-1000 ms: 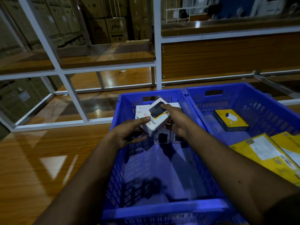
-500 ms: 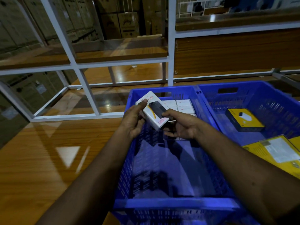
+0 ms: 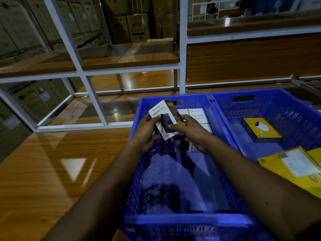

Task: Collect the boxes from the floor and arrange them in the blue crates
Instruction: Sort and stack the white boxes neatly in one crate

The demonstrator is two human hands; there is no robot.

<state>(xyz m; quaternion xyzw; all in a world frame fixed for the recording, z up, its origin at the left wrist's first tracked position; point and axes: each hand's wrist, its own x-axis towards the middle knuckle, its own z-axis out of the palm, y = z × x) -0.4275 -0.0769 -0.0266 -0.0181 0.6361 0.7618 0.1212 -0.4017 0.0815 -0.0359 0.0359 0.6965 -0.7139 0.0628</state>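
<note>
A white box [image 3: 162, 111] printed "HALLEY 20K" is held tilted above the far end of the left blue crate [image 3: 182, 221]. My left hand [image 3: 146, 132] grips its left side and my right hand [image 3: 188, 132] grips its right side. Behind and under the held box, several white boxes [image 3: 197, 113] lie in rows at the far end of that crate. The right blue crate [image 3: 278, 101] holds a small yellow and black box [image 3: 262, 130] and large yellow boxes [image 3: 293, 169] at the right edge.
Both crates rest on a glossy wooden surface [image 3: 52, 171]. A white metal rack frame [image 3: 90, 94] with wooden shelves stands behind them. Stacked cardboard cartons [image 3: 137, 26] fill the dim background.
Both hands have lifted the white box and turned it so its printed face shows. The view has shifted left, so the crates sit further right in frame.
</note>
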